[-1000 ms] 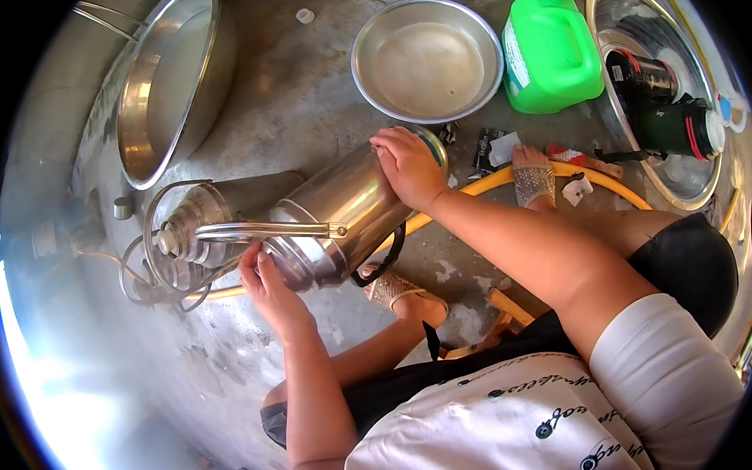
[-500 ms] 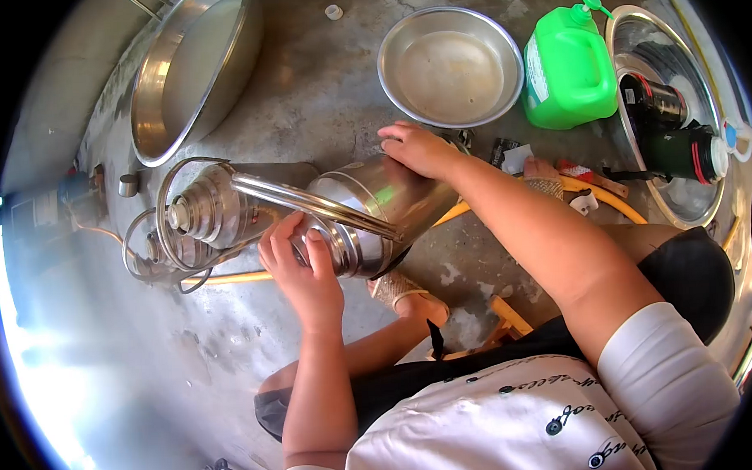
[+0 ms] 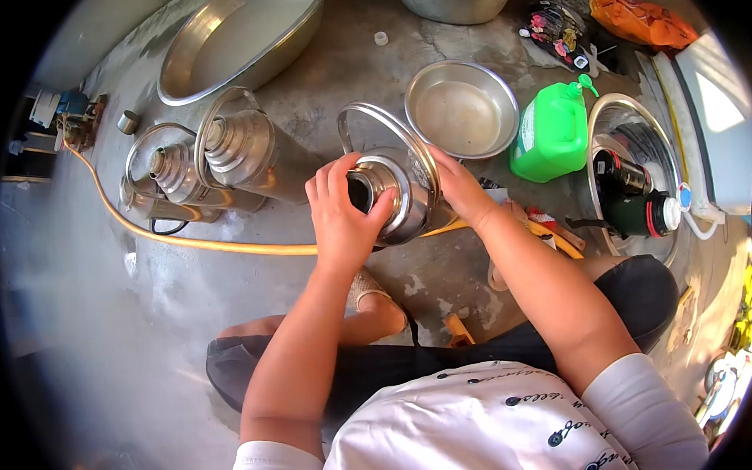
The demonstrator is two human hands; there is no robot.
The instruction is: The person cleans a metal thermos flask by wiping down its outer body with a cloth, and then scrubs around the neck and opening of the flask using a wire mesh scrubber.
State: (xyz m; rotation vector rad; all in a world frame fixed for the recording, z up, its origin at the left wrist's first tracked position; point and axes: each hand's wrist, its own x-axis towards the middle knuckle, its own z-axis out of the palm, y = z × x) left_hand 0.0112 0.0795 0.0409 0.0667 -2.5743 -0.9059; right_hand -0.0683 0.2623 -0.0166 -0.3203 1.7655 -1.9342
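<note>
A shiny metal thermos flask (image 3: 406, 202) stands tilted in front of me, its dark open mouth turned toward me and its loop handle raised. My left hand (image 3: 344, 210) is curved round the neck, thumb and fingers on the rim. On the flask's right side rests my right hand (image 3: 460, 186), its fingertips partly hidden behind the handle. Just beyond the flask lies a round metal basin (image 3: 463, 153) holding shallow cloudy water. Several similar flasks (image 3: 253, 160) with stoppers are at the left.
A big basin (image 3: 291, 60) and a small metal cup (image 3: 128, 122) are at the back left. The green jug (image 3: 552, 138) stands by a large bowl (image 3: 593, 169) holding dark bottles. A yellow hose (image 3: 227, 246) crosses the floor. An orange bag (image 3: 643, 18) lies back right.
The flask has turned from lying sideways to a more upright tilt, mouth toward me. My left hand has moved round its neck, and my right hand has slid along its side. The view has shifted.
</note>
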